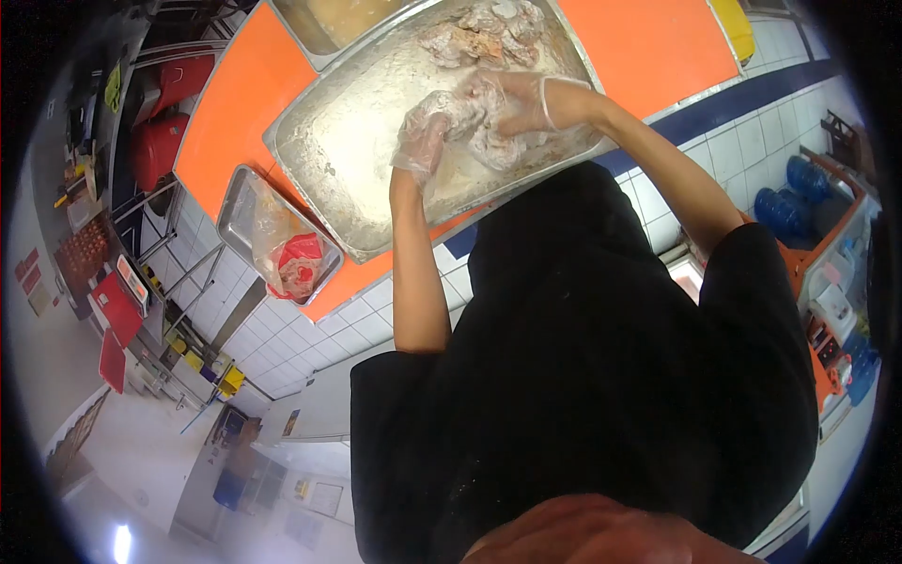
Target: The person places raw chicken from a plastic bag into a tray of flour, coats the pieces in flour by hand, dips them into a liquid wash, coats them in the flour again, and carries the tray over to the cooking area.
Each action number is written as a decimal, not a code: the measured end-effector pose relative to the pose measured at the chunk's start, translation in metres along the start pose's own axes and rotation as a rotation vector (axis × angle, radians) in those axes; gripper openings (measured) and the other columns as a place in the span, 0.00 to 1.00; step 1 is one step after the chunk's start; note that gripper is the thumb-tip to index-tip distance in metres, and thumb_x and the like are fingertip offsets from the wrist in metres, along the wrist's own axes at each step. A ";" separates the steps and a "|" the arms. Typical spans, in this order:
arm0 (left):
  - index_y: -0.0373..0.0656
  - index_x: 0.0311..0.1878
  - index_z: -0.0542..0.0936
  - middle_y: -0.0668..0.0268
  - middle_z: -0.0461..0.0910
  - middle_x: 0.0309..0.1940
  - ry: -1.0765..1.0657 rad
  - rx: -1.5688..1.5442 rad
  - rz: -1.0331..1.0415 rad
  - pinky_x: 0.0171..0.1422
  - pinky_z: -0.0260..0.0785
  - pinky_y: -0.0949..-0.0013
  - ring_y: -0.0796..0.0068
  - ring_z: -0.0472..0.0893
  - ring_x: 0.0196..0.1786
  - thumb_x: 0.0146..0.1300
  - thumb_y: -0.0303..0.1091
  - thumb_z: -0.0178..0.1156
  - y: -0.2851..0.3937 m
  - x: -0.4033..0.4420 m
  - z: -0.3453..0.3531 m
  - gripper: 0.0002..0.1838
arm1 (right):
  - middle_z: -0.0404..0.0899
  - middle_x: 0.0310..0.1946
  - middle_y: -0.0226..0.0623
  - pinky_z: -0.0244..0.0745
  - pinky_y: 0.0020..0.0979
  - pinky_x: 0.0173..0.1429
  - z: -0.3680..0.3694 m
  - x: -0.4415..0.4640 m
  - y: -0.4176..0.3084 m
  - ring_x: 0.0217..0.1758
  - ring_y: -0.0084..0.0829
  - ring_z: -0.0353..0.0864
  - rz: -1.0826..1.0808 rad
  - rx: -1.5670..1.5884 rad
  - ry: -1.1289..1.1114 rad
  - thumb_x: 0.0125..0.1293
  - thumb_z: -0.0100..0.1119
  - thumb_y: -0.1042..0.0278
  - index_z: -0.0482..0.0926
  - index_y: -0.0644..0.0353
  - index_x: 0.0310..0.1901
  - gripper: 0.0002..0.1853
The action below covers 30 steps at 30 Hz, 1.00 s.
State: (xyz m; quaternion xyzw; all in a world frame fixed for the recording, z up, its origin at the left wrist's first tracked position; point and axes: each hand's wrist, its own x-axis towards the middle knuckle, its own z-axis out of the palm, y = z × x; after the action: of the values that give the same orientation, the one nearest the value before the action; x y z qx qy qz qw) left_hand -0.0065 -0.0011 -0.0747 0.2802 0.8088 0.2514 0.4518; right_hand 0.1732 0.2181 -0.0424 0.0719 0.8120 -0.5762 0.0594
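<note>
Both my hands wear clear plastic gloves and work inside a large metal tray (315, 202) spread with white flour (352, 132). My left hand (421, 141) is closed on a flour-coated piece of meat (462, 115), with its fingertips partly hidden by flour and glove. From the right, my right hand (520, 99) reaches in with its fingers curled over floured meat beside the left hand. Another floured piece (496, 150) lies just below the right fingers. More coated meat pieces (484, 36) are heaped at the far side of the tray.
The tray rests on an orange table (246, 89). Behind it stands a second metal container (315, 47) with pale contents. A small metal tray (237, 221) at the left holds a plastic bag (299, 258) with red print. Blue water bottles (785, 211) are at the right.
</note>
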 end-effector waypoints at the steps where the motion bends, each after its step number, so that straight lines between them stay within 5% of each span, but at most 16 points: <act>1: 0.51 0.66 0.81 0.44 0.75 0.68 0.001 -0.024 -0.006 0.77 0.61 0.53 0.39 0.72 0.70 0.75 0.59 0.46 -0.002 0.001 0.000 0.29 | 0.76 0.68 0.50 0.68 0.44 0.74 -0.001 -0.003 -0.011 0.70 0.45 0.76 0.042 0.047 -0.015 0.65 0.72 0.55 0.64 0.51 0.77 0.41; 6: 0.53 0.70 0.78 0.44 0.63 0.78 -0.069 0.083 -0.010 0.81 0.57 0.53 0.39 0.65 0.77 0.76 0.60 0.45 -0.005 0.002 -0.003 0.31 | 0.78 0.65 0.46 0.71 0.41 0.71 -0.012 -0.005 -0.057 0.67 0.39 0.78 0.152 0.210 0.066 0.66 0.72 0.57 0.69 0.50 0.73 0.35; 7: 0.44 0.75 0.73 0.48 0.69 0.75 0.142 -0.013 0.051 0.80 0.59 0.60 0.54 0.69 0.77 0.74 0.56 0.52 -0.033 0.012 0.016 0.34 | 0.78 0.65 0.44 0.71 0.39 0.71 -0.012 -0.002 -0.053 0.68 0.38 0.77 0.149 0.154 0.090 0.66 0.71 0.59 0.70 0.47 0.74 0.35; 10: 0.35 0.79 0.61 0.37 0.56 0.79 0.205 0.333 0.326 0.85 0.51 0.52 0.39 0.58 0.81 0.74 0.60 0.52 -0.108 0.044 0.045 0.43 | 0.80 0.61 0.50 0.73 0.43 0.69 -0.010 0.004 -0.053 0.65 0.45 0.79 0.178 -0.158 0.194 0.66 0.70 0.54 0.69 0.49 0.74 0.36; 13: 0.34 0.78 0.65 0.40 0.63 0.77 0.156 0.093 0.042 0.80 0.60 0.58 0.46 0.69 0.76 0.69 0.59 0.61 -0.037 0.007 0.029 0.45 | 0.81 0.58 0.56 0.75 0.47 0.66 -0.022 0.017 -0.064 0.62 0.53 0.81 0.183 -0.409 0.045 0.65 0.70 0.50 0.69 0.52 0.72 0.37; 16: 0.30 0.79 0.60 0.36 0.72 0.70 0.221 0.137 0.094 0.78 0.63 0.57 0.43 0.73 0.72 0.63 0.55 0.69 -0.033 -0.002 0.052 0.51 | 0.82 0.57 0.53 0.76 0.46 0.65 -0.046 0.037 -0.078 0.60 0.50 0.81 0.101 -0.413 -0.042 0.64 0.70 0.55 0.70 0.49 0.73 0.36; 19: 0.31 0.81 0.54 0.35 0.65 0.75 -0.089 0.052 0.026 0.81 0.58 0.57 0.39 0.67 0.77 0.63 0.59 0.65 0.001 -0.022 0.033 0.55 | 0.83 0.54 0.49 0.78 0.45 0.61 -0.072 0.064 -0.122 0.57 0.48 0.83 0.065 -0.351 0.009 0.64 0.68 0.58 0.70 0.48 0.72 0.34; 23: 0.43 0.84 0.55 0.39 0.60 0.79 0.036 0.195 0.022 0.82 0.58 0.53 0.45 0.65 0.79 0.59 0.58 0.70 0.022 -0.026 0.043 0.56 | 0.85 0.51 0.48 0.78 0.43 0.59 -0.091 0.125 -0.162 0.56 0.45 0.84 0.202 -0.217 0.187 0.63 0.67 0.61 0.74 0.52 0.67 0.30; 26: 0.52 0.84 0.58 0.44 0.56 0.82 0.218 0.633 0.057 0.85 0.51 0.49 0.49 0.64 0.81 0.60 0.53 0.68 0.042 -0.027 0.056 0.50 | 0.83 0.54 0.58 0.77 0.48 0.61 -0.094 0.177 -0.189 0.59 0.55 0.82 -0.069 -0.530 0.205 0.63 0.67 0.62 0.78 0.67 0.58 0.25; 28: 0.59 0.84 0.60 0.47 0.54 0.84 0.369 0.764 0.273 0.87 0.45 0.47 0.51 0.62 0.82 0.63 0.47 0.64 0.008 -0.005 0.093 0.45 | 0.83 0.53 0.56 0.78 0.47 0.60 -0.087 0.220 -0.166 0.57 0.53 0.83 -0.029 -0.630 0.106 0.62 0.66 0.63 0.78 0.63 0.60 0.25; 29: 0.61 0.83 0.61 0.51 0.50 0.85 0.264 0.660 0.209 0.89 0.34 0.44 0.50 0.59 0.84 0.65 0.41 0.59 0.005 0.000 0.099 0.41 | 0.84 0.53 0.55 0.78 0.47 0.59 -0.080 0.245 -0.143 0.57 0.53 0.84 -0.008 -0.679 0.058 0.62 0.66 0.63 0.78 0.61 0.61 0.25; 30: 0.60 0.83 0.62 0.50 0.51 0.85 0.222 0.652 0.189 0.88 0.38 0.45 0.49 0.60 0.83 0.65 0.41 0.58 0.009 -0.001 0.091 0.40 | 0.84 0.52 0.54 0.78 0.46 0.59 -0.073 0.268 -0.119 0.56 0.52 0.84 0.013 -0.728 0.012 0.62 0.66 0.63 0.77 0.59 0.61 0.26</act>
State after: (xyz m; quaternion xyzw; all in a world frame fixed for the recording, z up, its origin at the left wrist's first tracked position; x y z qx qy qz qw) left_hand 0.0752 0.0191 -0.1106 0.4542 0.8612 0.0498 0.2226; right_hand -0.1134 0.2616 0.0443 0.0547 0.9638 -0.2483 0.0801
